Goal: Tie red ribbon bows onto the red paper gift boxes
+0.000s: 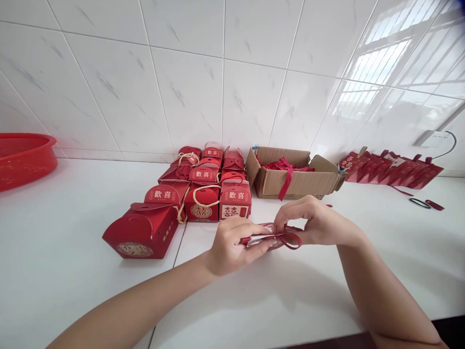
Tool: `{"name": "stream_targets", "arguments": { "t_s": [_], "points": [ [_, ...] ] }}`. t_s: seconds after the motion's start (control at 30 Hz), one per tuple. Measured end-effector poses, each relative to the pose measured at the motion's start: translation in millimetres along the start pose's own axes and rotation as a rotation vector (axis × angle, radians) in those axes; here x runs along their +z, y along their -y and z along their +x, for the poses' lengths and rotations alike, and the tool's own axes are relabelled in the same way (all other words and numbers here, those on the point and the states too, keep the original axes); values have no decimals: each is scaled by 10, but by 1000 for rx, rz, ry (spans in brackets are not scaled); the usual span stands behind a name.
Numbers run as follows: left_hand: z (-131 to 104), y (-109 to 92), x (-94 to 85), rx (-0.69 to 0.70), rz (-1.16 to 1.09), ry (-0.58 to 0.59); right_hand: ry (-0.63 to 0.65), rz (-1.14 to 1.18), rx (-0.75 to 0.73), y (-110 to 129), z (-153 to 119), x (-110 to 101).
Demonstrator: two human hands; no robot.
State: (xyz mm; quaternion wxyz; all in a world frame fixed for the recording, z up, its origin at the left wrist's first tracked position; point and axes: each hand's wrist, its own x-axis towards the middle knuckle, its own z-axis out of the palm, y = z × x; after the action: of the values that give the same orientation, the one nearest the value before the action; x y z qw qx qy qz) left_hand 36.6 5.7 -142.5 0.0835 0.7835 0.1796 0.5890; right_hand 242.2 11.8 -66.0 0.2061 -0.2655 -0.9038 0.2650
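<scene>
While both hands worked low over the tabletop (pixel 90 286), a small red packet (pixel 275 244) sat betw. them, front of the cardboard box (pixel 298 185) and R of the nearest red gift boxes (pixel 235 194). L hand (pixel 234 247): grip clamped on packet's near edge, thumb under, fingers over. R hand (pixel 316 223): fingertips bent down at packet's far side, next to a thin red ribbon (pixel 299 244) that looped out toward the viewer. Whether R grip was pinched on ribbon or only resting there: can't tell, fingers hid the contact.

Risks (my judgement):
1. Ribbon slip. Loop hung slack & looked smooth; a loose R pinch could've let it slide out or twist.
2. Crease/tear. Packet looked like thin card; L thumb pressing too hard, or R fingers pushing against it, might've bent the edge.
3. Packet turning. L grip held one side only, so an uneven R tug could've swung it round.
4. Snag. Loose red ribbon (pixel 286 182) hung over the cardboard box's front, near R hand; a raised knuckle might've caught it.
5. Knock. L forearm passed near the front-left gift box (pixel 145 232), apart from it; a wide elbow swing could've shoved that one.
</scene>
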Motion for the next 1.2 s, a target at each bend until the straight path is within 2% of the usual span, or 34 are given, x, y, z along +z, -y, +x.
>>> {"name": "stream_targets", "arguments": {
  "t_s": [0.07,0.2,0.33,0.6,0.73,0.83,1.0,1.2],
  "points": [
    [51,-44,-25,-54,31,35,-15,-6,-12,-18,3,0],
    [146,-154,-85,-221,68,199,-34,-9,-36,-46,9,8],
    [176,-192,-115,-236,36,262,-46,-34,-24,-42,17,8],
    [170,-136,-98,-233,87,210,-79,-39,-15,-42,45,15],
    [170,-141,-106,-305,39,212,-99,-49,-22,-44,56,29],
    [156,-132,-102,-325,13,173,-115,-58,-29,-50,66,43],
    [128,-83,-81,-247,-15,87,-157,-39,-28,-48,90,60],
    [152,-68,-65,-291,9,27,-187,-44,2,-69,120,69]
  ]
}}
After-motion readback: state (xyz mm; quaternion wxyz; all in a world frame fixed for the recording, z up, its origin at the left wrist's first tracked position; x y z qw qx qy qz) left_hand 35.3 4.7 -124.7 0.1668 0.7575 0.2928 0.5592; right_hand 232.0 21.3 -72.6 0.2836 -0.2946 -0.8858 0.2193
